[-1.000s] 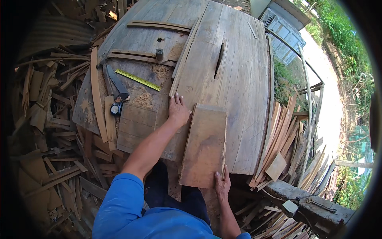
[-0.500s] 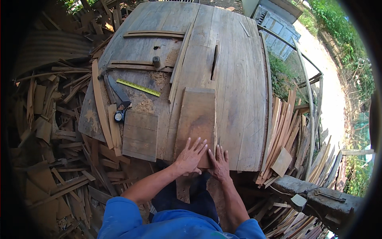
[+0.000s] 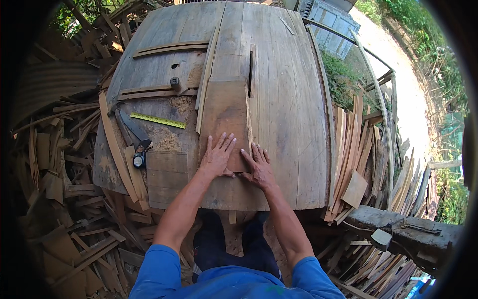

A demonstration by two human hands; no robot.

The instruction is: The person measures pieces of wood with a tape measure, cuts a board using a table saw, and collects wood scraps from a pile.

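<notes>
Board (image 3: 226, 117): frame centre on tabletop (image 3: 294, 99), long axis running up-frame toward saw slot (image 3: 251, 74). Left hand (image 3: 217, 157), right hand (image 3: 257, 167): flat, fingers spread, pressing its near end; no clenched grip.

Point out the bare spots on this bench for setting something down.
Bare: bench top right of the board and slot, to the right edge. Crowded: left side, with yellow tape, strips and sawdust. Both hands, left hand and right hand, press the board.
</notes>
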